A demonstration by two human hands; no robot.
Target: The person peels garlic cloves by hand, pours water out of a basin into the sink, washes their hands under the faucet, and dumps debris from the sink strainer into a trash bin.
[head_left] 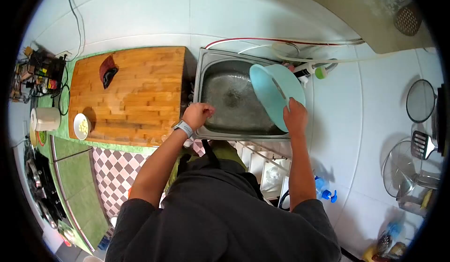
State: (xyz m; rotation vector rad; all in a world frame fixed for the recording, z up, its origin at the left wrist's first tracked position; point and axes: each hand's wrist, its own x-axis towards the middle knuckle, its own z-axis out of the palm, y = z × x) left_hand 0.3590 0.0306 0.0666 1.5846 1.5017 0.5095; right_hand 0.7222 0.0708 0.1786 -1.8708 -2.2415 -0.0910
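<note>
My right hand is closed around the near end of a knife, whose narrow grey blade points up and left across a light-blue plastic basin. The basin is tilted against the right side of the steel sink. My left hand, with a watch on the wrist, is over the sink's left edge. Its fingers are curled together, and whether they hold anything is hidden. On the wooden cutting board to the left are a dark red, partly shiny black piece and a white bowl of pale chopped bits.
A faucet with a white and green end is at the sink's back right. Hoses run along the wall behind. A strainer and a slotted spatula hang on the right wall. A white canister stands left of the board.
</note>
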